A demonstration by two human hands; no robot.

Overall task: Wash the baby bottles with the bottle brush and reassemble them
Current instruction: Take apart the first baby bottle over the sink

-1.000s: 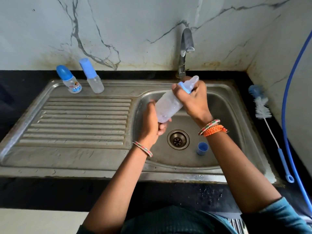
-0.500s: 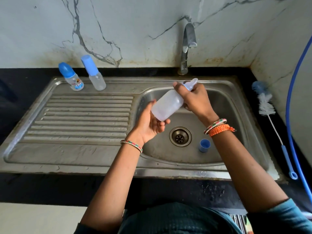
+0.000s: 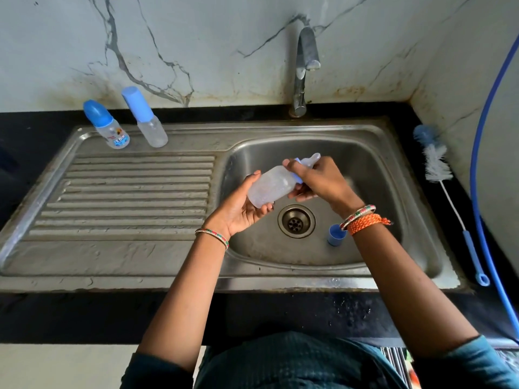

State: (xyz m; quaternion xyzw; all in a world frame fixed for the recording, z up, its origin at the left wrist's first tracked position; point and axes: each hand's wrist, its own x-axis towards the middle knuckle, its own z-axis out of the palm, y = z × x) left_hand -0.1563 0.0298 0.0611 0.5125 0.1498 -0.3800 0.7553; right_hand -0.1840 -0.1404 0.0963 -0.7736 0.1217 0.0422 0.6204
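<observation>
Gripping bottle (image 3: 271, 188) neck: right hand (image 3: 317, 181); left hand (image 3: 241, 209) cradles base, over sink (image 3: 415, 220).

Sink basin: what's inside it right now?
In the sink basin: the drain strainer and a blue cap right of it. The held bottle and both hands hang above, hiding part of the basin floor and back wall.
</observation>
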